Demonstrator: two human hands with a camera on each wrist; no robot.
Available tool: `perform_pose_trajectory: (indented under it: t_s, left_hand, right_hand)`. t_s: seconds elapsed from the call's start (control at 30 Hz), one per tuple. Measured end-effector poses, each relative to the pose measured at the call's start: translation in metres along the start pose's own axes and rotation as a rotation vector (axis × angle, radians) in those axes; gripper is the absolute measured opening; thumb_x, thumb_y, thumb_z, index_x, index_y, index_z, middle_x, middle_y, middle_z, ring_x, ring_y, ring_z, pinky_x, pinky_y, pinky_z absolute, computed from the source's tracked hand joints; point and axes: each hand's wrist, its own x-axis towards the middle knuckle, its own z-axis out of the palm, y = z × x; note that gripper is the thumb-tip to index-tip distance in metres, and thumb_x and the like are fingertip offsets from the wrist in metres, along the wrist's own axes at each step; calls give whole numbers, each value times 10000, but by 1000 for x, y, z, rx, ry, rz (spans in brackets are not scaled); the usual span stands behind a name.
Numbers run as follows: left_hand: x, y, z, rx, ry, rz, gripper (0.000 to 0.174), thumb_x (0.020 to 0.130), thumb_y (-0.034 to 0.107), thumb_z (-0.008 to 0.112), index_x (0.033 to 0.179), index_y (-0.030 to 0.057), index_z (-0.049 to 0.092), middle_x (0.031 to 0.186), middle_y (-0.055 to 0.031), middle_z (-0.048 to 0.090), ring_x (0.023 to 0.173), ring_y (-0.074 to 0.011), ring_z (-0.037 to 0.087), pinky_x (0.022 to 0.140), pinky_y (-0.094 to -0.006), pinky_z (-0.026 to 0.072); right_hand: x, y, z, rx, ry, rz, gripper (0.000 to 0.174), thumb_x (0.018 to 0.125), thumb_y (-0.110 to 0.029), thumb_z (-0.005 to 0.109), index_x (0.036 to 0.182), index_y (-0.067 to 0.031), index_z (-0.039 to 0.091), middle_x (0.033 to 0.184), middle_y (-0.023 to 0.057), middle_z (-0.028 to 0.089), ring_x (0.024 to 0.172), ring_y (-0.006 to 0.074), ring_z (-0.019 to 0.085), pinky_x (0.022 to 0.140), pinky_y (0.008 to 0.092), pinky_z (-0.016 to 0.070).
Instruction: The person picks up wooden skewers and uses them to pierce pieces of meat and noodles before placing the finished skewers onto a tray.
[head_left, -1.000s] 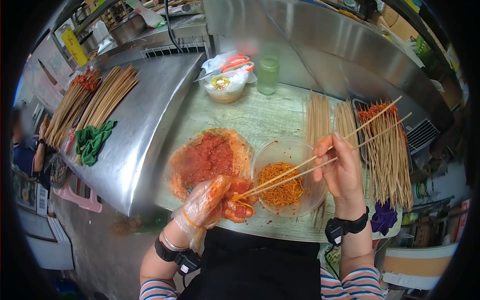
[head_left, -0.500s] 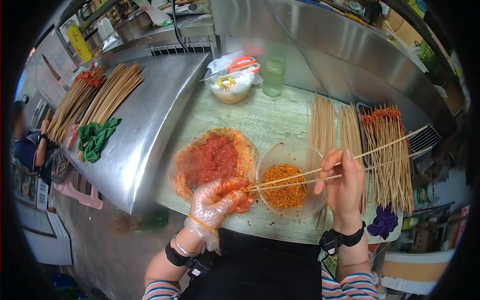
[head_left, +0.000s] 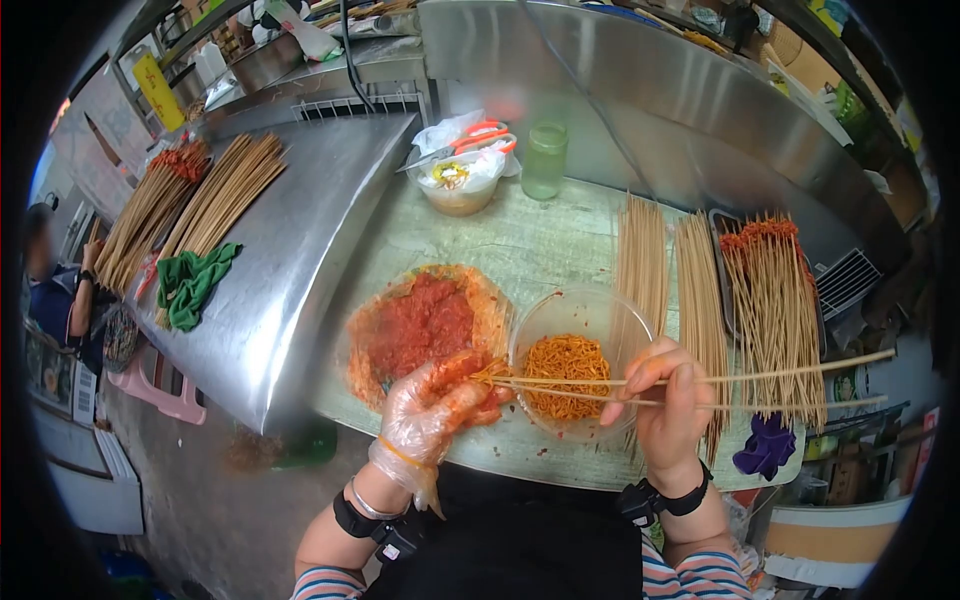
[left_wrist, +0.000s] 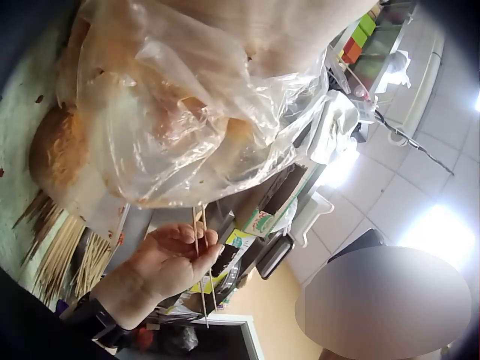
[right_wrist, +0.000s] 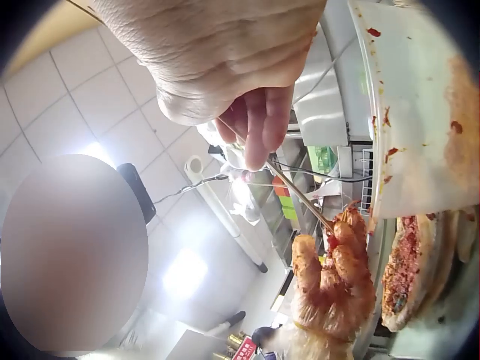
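Observation:
My left hand (head_left: 420,410) wears a clear plastic glove, smeared red and banded at the wrist. Its fingers curl around red meat, mostly hidden by the hand in the head view. In my bare right hand (head_left: 662,405) are two long thin sticks (head_left: 840,363), gripped like chopsticks and nearly level. Their tips meet the gloved fingers, with a few orange shreds there. Below the sticks is a clear round bowl (head_left: 632,312) of orange-yellow shreds (head_left: 568,352). Left of it lies a plastic-lined heap of red minced or sliced meat (head_left: 420,315), close behind the left hand.
Bare skewers (head_left: 640,250) lie right of the bowl, beside a tray of loaded skewers (head_left: 775,320). A purple cloth (head_left: 765,445) sits at the table's right corner. Scissors (head_left: 480,137) rest on a tub near a green jar (head_left: 545,160). More skewers (head_left: 215,190) lie on the steel counter.
The sticks' far ends have swung down to the right, and the right hand has lowered. My left hand has turned and its fingers have closed over the meat that showed earlier.

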Motion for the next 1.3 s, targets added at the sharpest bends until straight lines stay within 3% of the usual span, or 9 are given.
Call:
perform_pose_trajectory:
  t_s: [0.17,0.27,0.37,0.47,0.67,0.77,0.87,0.97,1.3]
  left_hand:
    - [5,-10,-13,-26,63,13,331,857,40,593,1147,-101,518,984,-180,621,846,-248,648,716,-331,572]
    - [6,-9,-16,-86,49,24,310,850,21,589,1128,-104,532,960,-187,623,821,-241,647,706,-335,573]
    - [4,-3,-15,-93,60,16,282,840,2,588,1096,-109,547,952,-200,621,816,-255,648,709,-336,572]
    - [0,2,-4,61,113,20,304,816,39,618,1081,-96,550,895,-178,630,724,-222,638,611,-295,541]
    - [-4,6,-6,160,17,50,235,822,-12,608,1034,-109,575,957,-195,629,826,-258,654,738,-327,563]
    - [-6,8,-5,217,16,102,223,820,-14,616,1021,-106,584,958,-184,634,838,-242,652,745,-318,558]
    - [-6,8,-2,337,53,159,248,798,47,649,1003,-85,607,909,-133,650,776,-180,640,691,-275,536]
    - [-6,10,-5,339,27,157,207,811,-31,624,1009,-91,605,932,-144,647,837,-183,639,749,-280,546]
    - [-5,9,-5,466,55,186,177,803,-50,607,977,-70,629,911,-101,652,802,-137,625,715,-243,523]
  right_hand:
    - [-10,-13,-2,-356,-229,-225,439,987,-312,324,807,12,559,758,130,542,570,192,620,518,259,495]
    - [-9,-11,-11,-36,2,-93,424,987,-306,334,833,20,558,797,136,544,579,188,617,521,255,495]
    - [6,-17,-20,77,77,67,407,988,-295,344,857,31,548,840,137,539,578,180,610,522,249,494]
    - [9,-18,-19,60,37,167,395,987,-289,355,867,40,538,869,137,532,570,172,603,527,241,493]
    - [13,-13,-16,7,45,99,416,985,-287,335,779,23,521,790,136,518,470,176,569,446,238,476]
    - [15,-16,-22,48,-13,150,414,986,-308,364,819,29,538,787,117,540,548,168,603,535,235,491]
    - [19,-19,-26,48,41,236,419,986,-311,360,810,26,535,775,120,548,530,165,598,526,230,487]
    - [21,-22,-34,97,108,206,416,987,-314,356,821,26,530,775,121,554,522,159,595,519,227,484]
    - [13,-21,-13,51,14,239,396,985,-318,367,832,6,534,776,90,564,545,137,605,513,211,483]
